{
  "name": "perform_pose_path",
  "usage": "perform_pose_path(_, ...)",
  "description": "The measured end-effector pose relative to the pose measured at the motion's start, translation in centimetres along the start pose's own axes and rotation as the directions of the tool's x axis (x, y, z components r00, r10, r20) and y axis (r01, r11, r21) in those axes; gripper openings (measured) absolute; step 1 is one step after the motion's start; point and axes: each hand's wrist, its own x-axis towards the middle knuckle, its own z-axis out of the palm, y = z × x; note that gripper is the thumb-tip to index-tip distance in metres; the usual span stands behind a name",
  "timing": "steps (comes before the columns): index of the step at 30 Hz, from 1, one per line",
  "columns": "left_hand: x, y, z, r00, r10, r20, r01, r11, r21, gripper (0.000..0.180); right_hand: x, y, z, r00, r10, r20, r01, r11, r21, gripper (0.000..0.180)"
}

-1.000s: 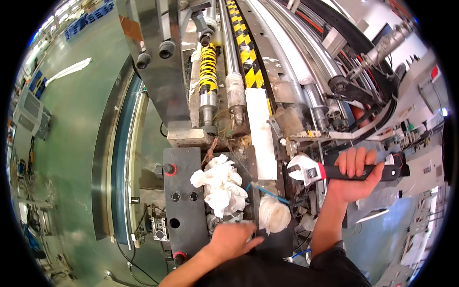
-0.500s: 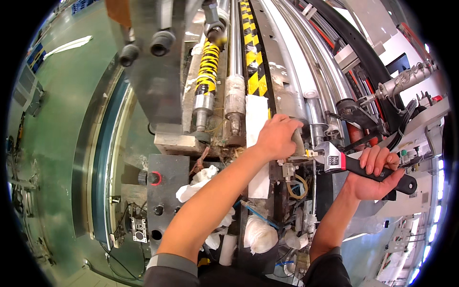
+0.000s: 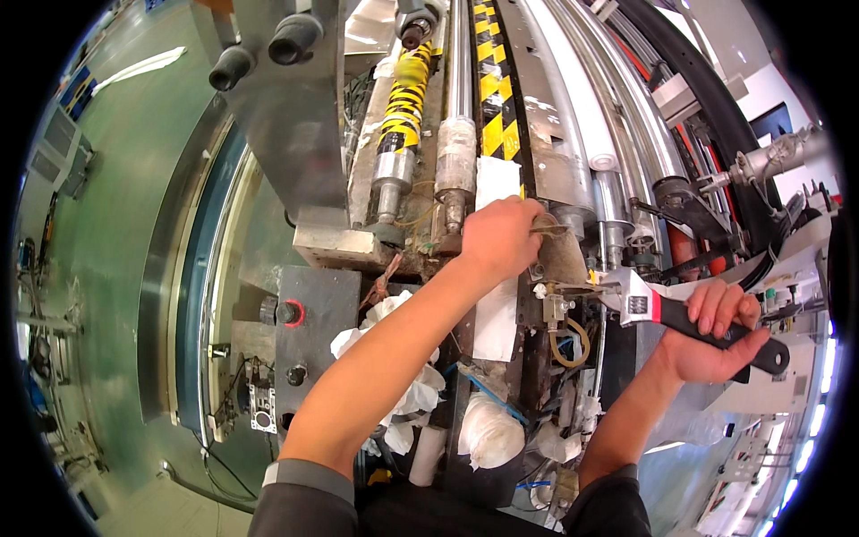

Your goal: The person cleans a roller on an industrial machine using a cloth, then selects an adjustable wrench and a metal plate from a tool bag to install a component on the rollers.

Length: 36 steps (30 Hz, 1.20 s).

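Your right hand (image 3: 716, 336) is wrapped round the wrench (image 3: 689, 320): heavy, stiff steel, so stay on the rubber handle. Left hand (image 3: 497, 237) pinches a small metal piece (image 3: 548, 229).

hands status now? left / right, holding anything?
Left hand: closed around a thin metal tool on the machine.
Right hand: grip closed on the adjustable wrench handle.
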Motion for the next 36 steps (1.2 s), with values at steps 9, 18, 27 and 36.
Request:
perform_pose_path(9, -3.1, 0.9, 1.2, 0.942, -0.333, 0.039, 0.335, 0.937, -0.104, 0.025, -1.2, -2.3, -2.8, 0.994, 0.014, -0.112, -0.014, 1.0, -0.002, 0.034)
perform_pose_path(18, -3.7, 1.8, 3.8, 0.988, -0.019, -0.151, 0.054, 0.972, 0.229, 0.022, -1.4, -1.4, -1.8, 0.994, 0.054, -0.097, -0.045, 0.995, 0.092, 0.03)
perform_pose_path(27, -8.1, 0.5, 5.0, 0.907, -0.422, 0.004, 0.346, 0.739, -0.577, 0.039, -1.1, 7.1, 5.3, 0.998, 0.061, 0.005, -0.059, 0.986, -0.154, 0.035)
perform_pose_path(36, -8.3, 1.1, 5.2, 0.844, -0.531, 0.072, 0.384, 0.505, -0.773, 0.037, -4.5, 12.1, 4.8, 0.942, 0.202, 0.268, -0.028, 0.843, -0.537, 0.031)
